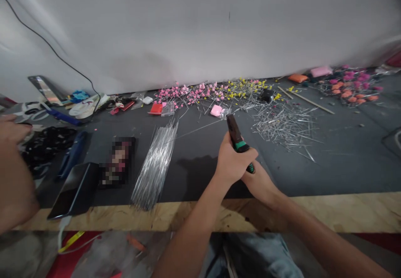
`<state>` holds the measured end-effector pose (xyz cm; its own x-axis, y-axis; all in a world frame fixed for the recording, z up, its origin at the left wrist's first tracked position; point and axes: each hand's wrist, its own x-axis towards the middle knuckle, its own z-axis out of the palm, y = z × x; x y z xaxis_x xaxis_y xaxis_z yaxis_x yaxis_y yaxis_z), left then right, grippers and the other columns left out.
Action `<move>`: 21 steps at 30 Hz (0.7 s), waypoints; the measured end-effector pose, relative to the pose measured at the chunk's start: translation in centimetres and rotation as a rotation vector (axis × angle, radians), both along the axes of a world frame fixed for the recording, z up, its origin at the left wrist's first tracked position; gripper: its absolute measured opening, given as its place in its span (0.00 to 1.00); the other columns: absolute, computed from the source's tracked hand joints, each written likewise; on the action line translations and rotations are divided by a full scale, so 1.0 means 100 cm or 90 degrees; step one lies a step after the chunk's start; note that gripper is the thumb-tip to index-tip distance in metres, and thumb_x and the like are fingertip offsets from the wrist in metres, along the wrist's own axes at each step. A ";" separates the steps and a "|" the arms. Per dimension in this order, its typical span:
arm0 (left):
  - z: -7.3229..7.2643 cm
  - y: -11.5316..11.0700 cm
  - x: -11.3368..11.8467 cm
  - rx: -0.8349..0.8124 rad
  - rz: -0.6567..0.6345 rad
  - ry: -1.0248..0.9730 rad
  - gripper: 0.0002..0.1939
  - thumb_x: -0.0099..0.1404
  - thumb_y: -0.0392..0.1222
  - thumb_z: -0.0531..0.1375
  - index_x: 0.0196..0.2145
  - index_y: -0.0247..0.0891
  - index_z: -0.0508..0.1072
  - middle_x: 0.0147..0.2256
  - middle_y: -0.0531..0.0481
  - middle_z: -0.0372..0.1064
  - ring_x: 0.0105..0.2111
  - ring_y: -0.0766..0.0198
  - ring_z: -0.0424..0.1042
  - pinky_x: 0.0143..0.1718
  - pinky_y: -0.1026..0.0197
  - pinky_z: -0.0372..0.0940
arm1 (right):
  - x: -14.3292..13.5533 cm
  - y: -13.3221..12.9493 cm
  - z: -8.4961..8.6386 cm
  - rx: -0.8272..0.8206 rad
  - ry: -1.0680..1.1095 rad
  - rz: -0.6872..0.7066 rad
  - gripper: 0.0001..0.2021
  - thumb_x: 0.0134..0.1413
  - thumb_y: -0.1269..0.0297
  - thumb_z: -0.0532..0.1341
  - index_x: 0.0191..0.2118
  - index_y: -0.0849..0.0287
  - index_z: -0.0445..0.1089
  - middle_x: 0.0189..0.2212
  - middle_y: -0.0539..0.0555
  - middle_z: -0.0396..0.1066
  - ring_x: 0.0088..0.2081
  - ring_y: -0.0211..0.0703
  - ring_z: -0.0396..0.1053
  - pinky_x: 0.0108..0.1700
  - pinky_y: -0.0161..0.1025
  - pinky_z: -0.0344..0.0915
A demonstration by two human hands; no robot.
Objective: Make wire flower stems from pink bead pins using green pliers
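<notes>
Pliers (234, 129) with dark jaws and green-black handles point up and away from me over the dark table. My left hand (230, 161) is closed around them, and my right hand (258, 179) grips the handle from below, partly hidden behind the left. A thin wire (200, 128) runs left from near the jaws towards a bundle of straight silver wires (155, 163). Whether the jaws pinch it, I cannot tell. Right of the pliers lies a loose heap of short cut wires (285, 125). Just beyond the jaws sits a pink packet (216, 110).
Pink-tipped wires (188, 92), yellow-tipped wires (244, 90) and orange-purple ones (354, 85) line the wall. A cabled phone (73, 192), a blue tool (71, 154) and a black pile (46, 146) lie left. Another person's arm (14, 173) reaches in there. A stick (313, 102) lies right.
</notes>
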<state>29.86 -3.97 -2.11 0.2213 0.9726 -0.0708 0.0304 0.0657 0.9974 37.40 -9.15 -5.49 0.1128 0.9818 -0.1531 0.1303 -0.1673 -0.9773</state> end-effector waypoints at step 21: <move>-0.023 0.038 -0.016 -0.037 -0.008 -0.257 0.21 0.56 0.50 0.60 0.46 0.41 0.67 0.40 0.49 0.68 0.36 0.67 0.67 0.39 0.64 0.60 | 0.009 0.011 0.004 -0.080 0.097 -0.017 0.16 0.46 0.61 0.57 0.43 0.52 0.55 0.28 0.46 0.66 0.22 0.35 0.61 0.24 0.33 0.60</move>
<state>28.30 -0.18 -4.40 0.2551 0.9664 -0.0305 -0.3622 0.1248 0.9237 38.35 -8.02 -5.13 0.1044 0.9510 -0.2910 -0.0233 -0.2902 -0.9567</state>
